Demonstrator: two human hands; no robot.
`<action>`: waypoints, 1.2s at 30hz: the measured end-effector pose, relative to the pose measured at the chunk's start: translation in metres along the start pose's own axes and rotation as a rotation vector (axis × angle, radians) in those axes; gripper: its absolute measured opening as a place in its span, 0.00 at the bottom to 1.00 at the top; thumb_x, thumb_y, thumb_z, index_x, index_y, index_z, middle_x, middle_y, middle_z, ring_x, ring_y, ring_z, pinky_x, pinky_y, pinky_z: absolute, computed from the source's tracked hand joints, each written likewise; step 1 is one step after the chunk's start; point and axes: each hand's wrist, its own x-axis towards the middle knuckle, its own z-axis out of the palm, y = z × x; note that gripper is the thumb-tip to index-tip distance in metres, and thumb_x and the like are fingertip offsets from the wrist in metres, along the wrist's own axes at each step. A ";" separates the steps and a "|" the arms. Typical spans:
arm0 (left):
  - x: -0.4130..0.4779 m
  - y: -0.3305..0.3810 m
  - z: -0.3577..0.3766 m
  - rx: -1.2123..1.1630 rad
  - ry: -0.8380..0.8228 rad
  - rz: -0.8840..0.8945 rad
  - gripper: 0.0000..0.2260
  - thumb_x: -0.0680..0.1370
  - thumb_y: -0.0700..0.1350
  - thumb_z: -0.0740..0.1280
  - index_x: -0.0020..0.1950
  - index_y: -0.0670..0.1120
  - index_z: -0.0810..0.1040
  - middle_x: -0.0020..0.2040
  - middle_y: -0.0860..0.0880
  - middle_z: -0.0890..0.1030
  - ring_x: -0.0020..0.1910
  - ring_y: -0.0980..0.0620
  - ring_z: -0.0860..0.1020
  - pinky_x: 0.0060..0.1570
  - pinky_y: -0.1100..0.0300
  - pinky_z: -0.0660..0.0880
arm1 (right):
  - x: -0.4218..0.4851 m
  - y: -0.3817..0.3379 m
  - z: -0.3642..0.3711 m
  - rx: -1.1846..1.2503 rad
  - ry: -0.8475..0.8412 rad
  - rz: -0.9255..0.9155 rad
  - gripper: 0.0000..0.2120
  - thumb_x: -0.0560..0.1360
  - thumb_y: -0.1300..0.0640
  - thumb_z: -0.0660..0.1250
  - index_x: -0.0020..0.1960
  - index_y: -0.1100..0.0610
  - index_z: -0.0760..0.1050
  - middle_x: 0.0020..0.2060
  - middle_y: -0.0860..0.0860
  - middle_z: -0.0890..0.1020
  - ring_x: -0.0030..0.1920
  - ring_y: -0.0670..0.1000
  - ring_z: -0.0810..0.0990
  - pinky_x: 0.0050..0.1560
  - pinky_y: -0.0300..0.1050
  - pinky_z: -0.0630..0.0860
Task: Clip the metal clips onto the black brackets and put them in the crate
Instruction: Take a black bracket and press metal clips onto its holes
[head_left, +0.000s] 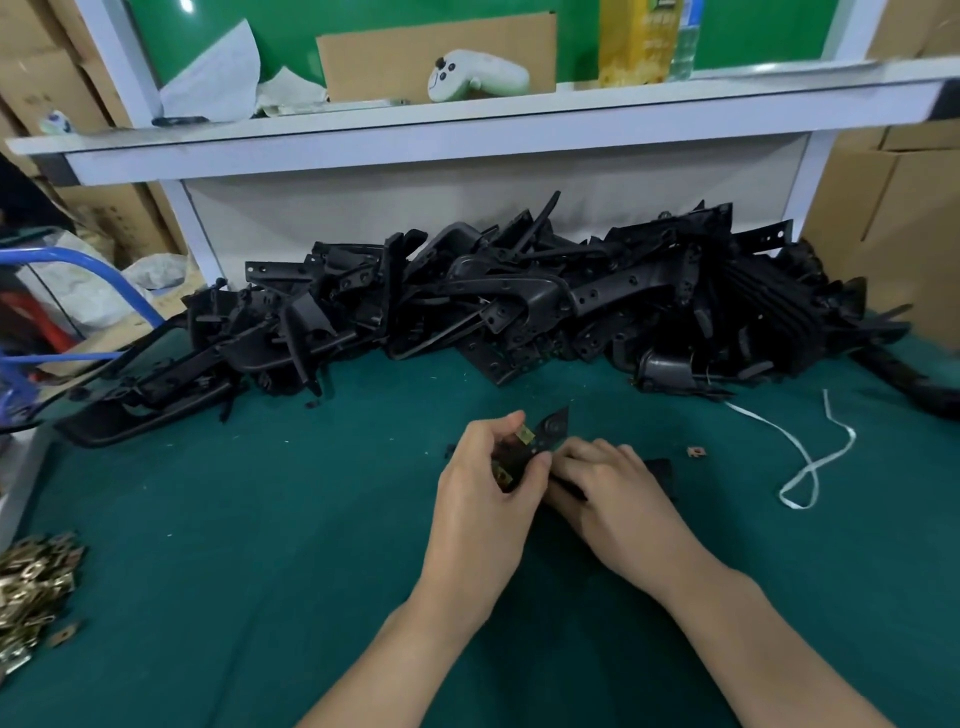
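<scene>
Both of my hands hold one black bracket (553, 428) just above the green table, in the middle of the view. My left hand (485, 486) curls round its left part, the thumb pressing a brass metal clip (525, 434) onto the bracket's edge. A second brass clip (503, 475) shows under my left palm. My right hand (610, 491) covers and grips the bracket's right part, whose black end (660, 467) sticks out beyond the fingers. A heap of loose metal clips (34, 587) lies at the left edge. The crate cannot be told apart in this view.
A long pile of black brackets (519, 296) fills the back of the green table (260, 519) under a white shelf (467, 135). One stray clip (696, 452) and a white strap (810, 457) lie to the right. A blue cart frame (78, 260) stands at the left.
</scene>
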 end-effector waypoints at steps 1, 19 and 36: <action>0.000 0.001 0.000 0.007 0.000 0.009 0.14 0.77 0.50 0.73 0.58 0.64 0.74 0.54 0.68 0.78 0.56 0.66 0.77 0.51 0.76 0.71 | 0.000 0.000 0.000 -0.004 -0.002 0.000 0.09 0.81 0.50 0.65 0.57 0.50 0.80 0.48 0.45 0.79 0.47 0.51 0.75 0.46 0.47 0.63; 0.003 0.002 -0.004 0.326 0.014 0.201 0.09 0.75 0.56 0.68 0.46 0.59 0.68 0.49 0.62 0.74 0.45 0.57 0.75 0.41 0.51 0.76 | -0.001 -0.001 0.001 -0.002 -0.026 0.008 0.07 0.80 0.50 0.65 0.54 0.49 0.80 0.48 0.43 0.78 0.47 0.48 0.73 0.47 0.42 0.61; 0.008 0.032 -0.022 -0.102 -0.084 0.115 0.18 0.75 0.49 0.75 0.57 0.67 0.73 0.50 0.66 0.80 0.49 0.65 0.79 0.41 0.74 0.73 | -0.002 -0.037 -0.035 0.336 0.105 0.260 0.06 0.81 0.50 0.63 0.51 0.45 0.79 0.43 0.45 0.81 0.41 0.45 0.79 0.41 0.47 0.78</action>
